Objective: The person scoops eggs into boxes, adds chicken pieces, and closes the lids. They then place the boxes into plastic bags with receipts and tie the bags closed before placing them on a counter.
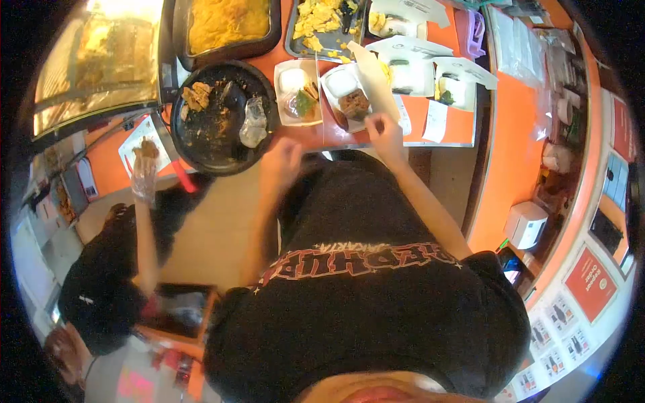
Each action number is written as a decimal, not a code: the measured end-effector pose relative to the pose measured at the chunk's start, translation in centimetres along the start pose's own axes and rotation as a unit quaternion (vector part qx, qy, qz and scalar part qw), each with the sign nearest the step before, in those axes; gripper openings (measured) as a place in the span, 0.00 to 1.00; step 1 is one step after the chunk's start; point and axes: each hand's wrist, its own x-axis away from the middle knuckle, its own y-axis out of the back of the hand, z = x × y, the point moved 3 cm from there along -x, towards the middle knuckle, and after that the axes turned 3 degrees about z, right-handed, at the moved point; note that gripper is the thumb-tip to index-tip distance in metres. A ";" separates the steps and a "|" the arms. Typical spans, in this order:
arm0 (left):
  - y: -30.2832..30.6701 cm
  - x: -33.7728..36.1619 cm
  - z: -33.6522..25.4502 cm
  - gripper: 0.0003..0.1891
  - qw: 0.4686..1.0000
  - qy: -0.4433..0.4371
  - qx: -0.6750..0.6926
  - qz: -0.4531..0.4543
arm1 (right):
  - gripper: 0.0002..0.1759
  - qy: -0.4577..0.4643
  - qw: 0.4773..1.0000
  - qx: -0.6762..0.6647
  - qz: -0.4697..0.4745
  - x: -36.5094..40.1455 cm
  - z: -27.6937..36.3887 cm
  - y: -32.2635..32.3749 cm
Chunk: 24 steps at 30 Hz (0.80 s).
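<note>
An open paper food box (328,95) stands at the counter's front edge, with white rice (340,83) and a brown piece of food (354,104) inside. Its raised cardboard lid (378,84) leans to the right. My right hand (385,133) is closed at the lower corner of this lid, thumb and finger pinched on it. Left of the box, my left hand (282,161) hovers by the counter edge near the black round pan (225,158); motion blurs its fingers. Another open box (299,122) with rice, greens and a small clear bag sits beside the first.
Behind are a tray of yellow food (228,23) and a tray of yellow pieces (319,23). More open boxes (457,91) stand right, near a paper slip (435,121). At left, a co-worker's gloved hand (144,171) holds food above white paper.
</note>
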 end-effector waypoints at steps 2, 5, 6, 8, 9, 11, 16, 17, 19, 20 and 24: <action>-1.8 -1.6 4.3 0.22 0.994 0.056 -0.076 0.060 | 0.17 -0.163 0.981 -0.073 0.073 1.6 -2.1 -1.4; -4.6 -4.2 6.6 0.27 0.948 0.224 0.162 0.156 | 0.20 -0.343 0.894 -0.266 0.113 1.2 -4.6 -5.0; -5.6 -5.1 7.6 0.27 0.951 0.213 0.177 0.136 | 0.20 -0.314 0.908 -0.256 0.106 0.0 -5.7 -5.8; -8.3 -7.2 10.8 0.26 0.956 0.189 0.201 0.102 | 0.19 -0.261 0.932 -0.237 0.088 -0.9 -8.8 -8.0; -8.0 -6.7 8.8 0.26 0.943 0.174 0.268 0.096 | 0.18 -0.198 0.975 -0.093 0.032 -0.5 -6.2 -6.2; -9.4 -5.5 8.2 0.25 0.910 0.177 0.311 0.210 | 0.17 -0.101 0.980 -0.140 -0.100 0.4 -7.4 -6.7; -5.2 -4.9 4.4 0.17 0.975 -0.171 -0.131 0.049 | 0.28 -0.236 0.879 -0.382 -0.164 2.5 -11.8 -7.2; -2.1 -6.3 0.9 0.14 0.985 -0.158 -0.071 -0.027 | 0.35 -0.216 0.880 -0.404 -0.126 2.9 -13.9 -7.4; 1.1 -10.7 -2.0 0.10 0.954 -0.206 -0.129 -0.175 | 0.38 -0.215 0.836 -0.495 -0.099 3.3 -11.5 -5.4; 1.9 -14.2 -1.7 0.09 0.900 -0.268 -0.244 -0.243 | 0.40 -0.212 0.810 -0.540 -0.087 3.5 -9.4 -3.8; -0.8 -24.5 4.0 0.12 0.917 -0.274 -0.291 0.017 | 0.38 -0.201 0.761 -0.615 -0.053 6.1 -13.0 -3.6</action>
